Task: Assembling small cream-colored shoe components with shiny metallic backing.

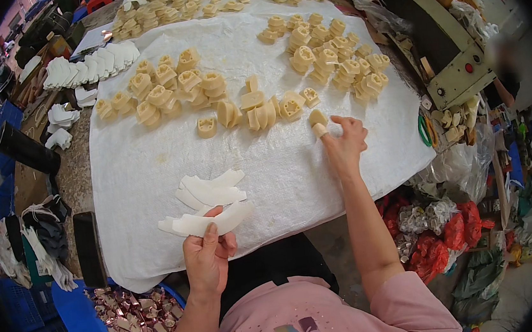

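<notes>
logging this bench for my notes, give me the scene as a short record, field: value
left hand: grip on curved white strip
right hand: at small beige piece, hold unclear
surface: white sheet
on sheet: loose white strips, clustered beige parts
lower left: blue tub, shiny pinkish pieces inside

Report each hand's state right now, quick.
Left hand: closed, holding a curved white strip.
Right hand: open, beside a small cream piece; whether they touch can't be told.
</notes>
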A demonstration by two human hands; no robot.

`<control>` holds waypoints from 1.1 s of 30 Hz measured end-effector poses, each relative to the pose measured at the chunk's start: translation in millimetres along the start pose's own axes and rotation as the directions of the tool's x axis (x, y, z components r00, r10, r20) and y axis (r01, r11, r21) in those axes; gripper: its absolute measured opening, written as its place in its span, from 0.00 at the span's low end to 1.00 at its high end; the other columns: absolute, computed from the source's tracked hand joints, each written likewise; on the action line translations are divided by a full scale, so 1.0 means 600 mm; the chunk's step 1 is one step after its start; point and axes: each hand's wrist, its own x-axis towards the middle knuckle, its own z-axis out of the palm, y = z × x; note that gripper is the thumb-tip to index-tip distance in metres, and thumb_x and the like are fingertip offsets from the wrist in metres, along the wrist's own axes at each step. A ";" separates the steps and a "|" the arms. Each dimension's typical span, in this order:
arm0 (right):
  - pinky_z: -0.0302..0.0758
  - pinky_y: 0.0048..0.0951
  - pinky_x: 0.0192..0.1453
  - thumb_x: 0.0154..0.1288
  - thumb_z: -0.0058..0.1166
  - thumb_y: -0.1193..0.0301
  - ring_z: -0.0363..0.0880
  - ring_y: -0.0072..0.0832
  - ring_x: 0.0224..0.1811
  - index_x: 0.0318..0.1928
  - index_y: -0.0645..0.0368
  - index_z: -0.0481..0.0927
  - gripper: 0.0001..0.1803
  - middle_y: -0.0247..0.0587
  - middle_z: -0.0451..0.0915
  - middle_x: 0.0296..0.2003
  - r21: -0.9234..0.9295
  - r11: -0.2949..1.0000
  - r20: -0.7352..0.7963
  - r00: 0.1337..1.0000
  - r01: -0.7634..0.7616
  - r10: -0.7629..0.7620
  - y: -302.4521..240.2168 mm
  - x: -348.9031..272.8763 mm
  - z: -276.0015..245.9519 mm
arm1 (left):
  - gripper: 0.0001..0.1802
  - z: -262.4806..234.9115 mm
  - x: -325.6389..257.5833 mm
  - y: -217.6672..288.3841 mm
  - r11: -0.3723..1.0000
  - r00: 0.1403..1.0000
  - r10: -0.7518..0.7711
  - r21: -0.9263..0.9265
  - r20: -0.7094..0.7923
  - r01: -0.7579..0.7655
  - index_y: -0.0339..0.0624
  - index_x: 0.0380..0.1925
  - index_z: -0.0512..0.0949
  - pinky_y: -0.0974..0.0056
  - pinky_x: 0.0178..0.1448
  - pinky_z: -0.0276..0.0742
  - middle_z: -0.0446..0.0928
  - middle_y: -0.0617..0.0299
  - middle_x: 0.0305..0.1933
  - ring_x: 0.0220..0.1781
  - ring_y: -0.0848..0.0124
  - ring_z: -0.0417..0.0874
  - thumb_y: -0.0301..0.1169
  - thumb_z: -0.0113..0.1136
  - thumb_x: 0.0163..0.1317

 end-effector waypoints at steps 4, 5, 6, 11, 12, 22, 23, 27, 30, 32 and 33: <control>0.61 0.41 0.57 0.54 0.59 0.70 0.66 0.39 0.51 0.39 0.56 0.79 0.12 0.41 0.73 0.41 0.141 0.987 0.012 0.996 0.081 -0.083 0.008 -0.003 0.009 | 0.19 0.006 -0.003 0.002 1.000 0.999 -0.004 -0.024 0.041 0.005 0.30 0.55 0.68 0.72 0.32 0.67 0.75 0.59 0.32 0.30 0.75 0.73 0.32 0.44 0.70; 0.65 0.38 0.55 0.54 0.58 0.73 0.68 0.40 0.50 0.39 0.57 0.78 0.11 0.42 0.74 0.40 0.367 0.915 -0.022 0.986 0.164 -0.168 0.014 -0.010 0.006 | 0.19 0.006 -0.003 0.003 1.000 0.999 -0.004 -0.024 0.040 0.005 0.30 0.55 0.68 0.72 0.32 0.67 0.75 0.59 0.32 0.30 0.75 0.73 0.32 0.44 0.70; 0.65 0.38 0.55 0.54 0.58 0.73 0.68 0.40 0.50 0.39 0.57 0.78 0.11 0.42 0.74 0.40 0.370 0.914 -0.017 0.985 0.163 -0.169 0.002 -0.024 -0.005 | 0.19 0.005 -0.004 0.005 0.999 0.998 -0.010 -0.046 0.058 0.013 0.29 0.56 0.67 0.71 0.34 0.68 0.75 0.58 0.33 0.32 0.75 0.73 0.32 0.43 0.70; 0.73 0.32 0.46 0.50 0.54 0.84 0.73 0.38 0.45 0.41 0.62 0.77 0.15 0.46 0.75 0.40 0.324 0.896 0.516 0.737 0.305 -0.438 -0.072 -0.087 -0.089 | 0.20 -0.004 -0.009 0.005 0.999 0.996 -0.012 -0.047 0.087 0.016 0.28 0.56 0.67 0.70 0.38 0.68 0.75 0.56 0.36 0.34 0.74 0.73 0.31 0.40 0.71; 0.73 0.32 0.46 0.50 0.54 0.84 0.73 0.38 0.45 0.41 0.62 0.77 0.15 0.46 0.75 0.40 0.328 0.895 0.521 0.732 0.303 -0.439 -0.074 -0.097 -0.084 | 0.20 0.000 -0.010 0.003 0.999 0.998 -0.013 -0.044 0.066 0.016 0.27 0.55 0.67 0.69 0.35 0.67 0.75 0.55 0.36 0.33 0.73 0.73 0.32 0.40 0.70; 0.75 0.31 0.43 0.46 0.50 0.91 0.79 0.40 0.38 0.50 0.58 0.75 0.27 0.47 0.77 0.39 0.697 0.693 0.285 0.816 0.183 -0.503 -0.096 -0.156 -0.078 | 0.22 0.003 -0.015 0.004 0.998 0.999 0.046 -0.040 0.026 -0.045 0.26 0.55 0.67 0.68 0.39 0.69 0.75 0.55 0.41 0.35 0.72 0.72 0.36 0.38 0.72; 0.75 0.31 0.43 0.46 0.50 0.91 0.79 0.40 0.38 0.50 0.58 0.75 0.27 0.47 0.77 0.39 0.699 0.693 0.293 0.812 0.179 -0.505 -0.122 -0.165 -0.096 | 0.23 0.002 -0.018 0.002 0.997 0.998 0.070 -0.020 0.005 -0.070 0.26 0.55 0.67 0.68 0.40 0.69 0.75 0.55 0.42 0.35 0.73 0.72 0.36 0.39 0.72; 0.75 0.33 0.42 0.51 0.54 0.88 0.78 0.39 0.38 0.48 0.59 0.74 0.22 0.49 0.77 0.40 0.885 0.427 0.145 0.761 0.187 -0.633 -0.179 -0.194 -0.105 | 0.21 0.012 -0.024 -0.004 0.986 0.987 0.162 0.029 0.020 -0.163 0.26 0.55 0.69 0.70 0.45 0.71 0.74 0.52 0.49 0.42 0.75 0.75 0.34 0.38 0.73; 0.75 0.34 0.41 0.51 0.55 0.87 0.77 0.40 0.38 0.48 0.59 0.73 0.22 0.50 0.77 0.41 0.903 0.318 -0.013 0.759 0.288 -0.651 -0.184 -0.206 -0.085 | 0.22 0.035 -0.040 0.013 0.995 0.994 0.103 -0.019 0.035 -0.103 0.25 0.54 0.68 0.70 0.51 0.73 0.73 0.50 0.53 0.48 0.73 0.76 0.34 0.39 0.73; 0.74 0.36 0.43 0.48 0.55 0.89 0.75 0.41 0.40 0.48 0.59 0.72 0.25 0.49 0.76 0.43 0.866 0.293 -0.103 0.718 0.405 -0.688 -0.174 -0.210 -0.076 | 0.22 0.040 -0.047 0.018 0.995 0.993 0.095 -0.018 0.074 -0.094 0.25 0.55 0.68 0.70 0.54 0.73 0.73 0.51 0.52 0.50 0.73 0.76 0.34 0.39 0.73; 0.74 0.36 0.43 0.48 0.55 0.89 0.75 0.41 0.40 0.48 0.59 0.72 0.25 0.49 0.76 0.43 0.867 0.293 -0.101 0.719 0.403 -0.688 -0.175 -0.211 -0.076 | 0.22 0.039 -0.048 0.019 0.995 0.993 0.094 -0.019 0.073 -0.093 0.25 0.55 0.68 0.70 0.54 0.73 0.73 0.51 0.52 0.50 0.73 0.76 0.34 0.39 0.73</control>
